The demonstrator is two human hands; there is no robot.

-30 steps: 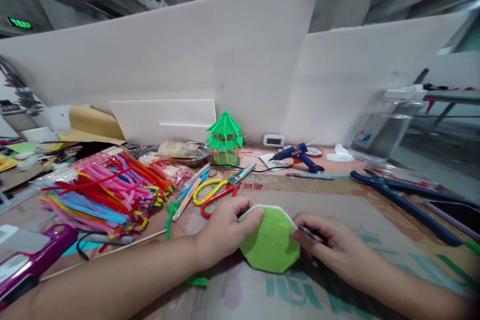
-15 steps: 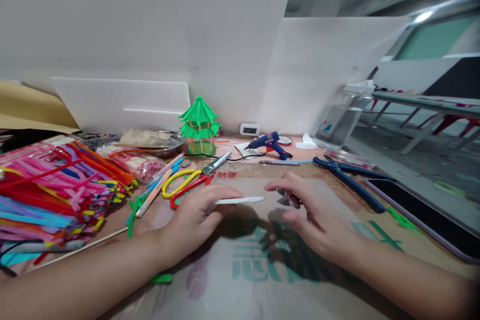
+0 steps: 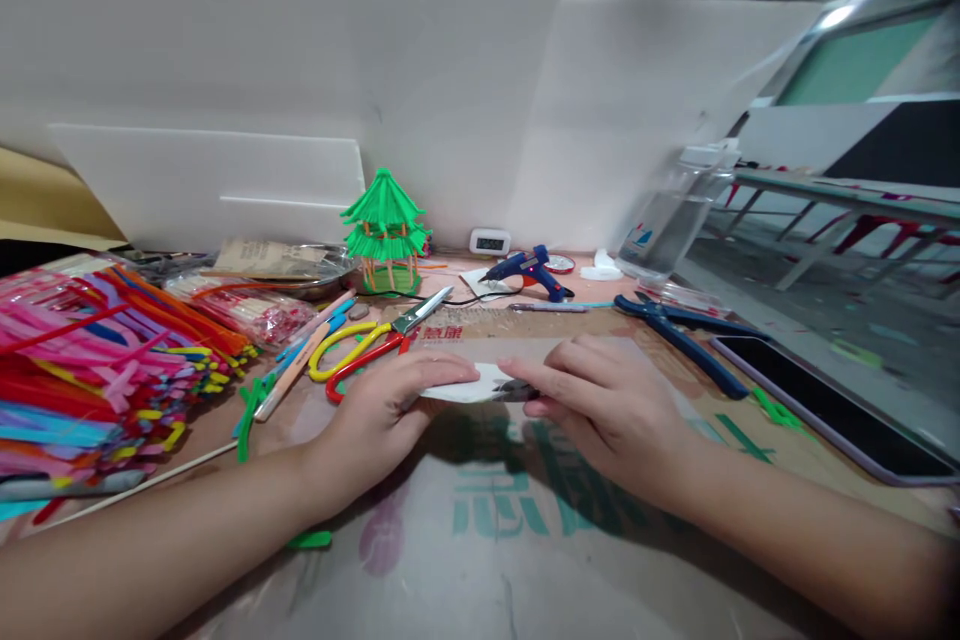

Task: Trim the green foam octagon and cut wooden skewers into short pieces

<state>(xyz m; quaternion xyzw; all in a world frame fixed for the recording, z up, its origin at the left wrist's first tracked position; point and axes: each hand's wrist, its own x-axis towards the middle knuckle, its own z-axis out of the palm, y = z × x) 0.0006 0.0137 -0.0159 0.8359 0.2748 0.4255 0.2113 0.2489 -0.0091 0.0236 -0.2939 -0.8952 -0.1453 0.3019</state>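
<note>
My left hand and my right hand meet over a flat foam piece, seen almost edge-on with its white side up. The left fingers pinch its left edge. The right fingers are closed round a small dark metal tool whose tip rests on the piece. Both hands hover just above the brown cardboard sheet with green print.
A heap of coloured pipe cleaners lies at the left. Yellow-and-red scissors, a green stick pagoda, a blue glue gun, blue pliers, a clear bottle and a dark tablet surround the cardboard.
The green octagonal piece was turned over from face-up to nearly edge-on with its white side up. My right hand moved left onto it with the tool. The view swung right and down.
</note>
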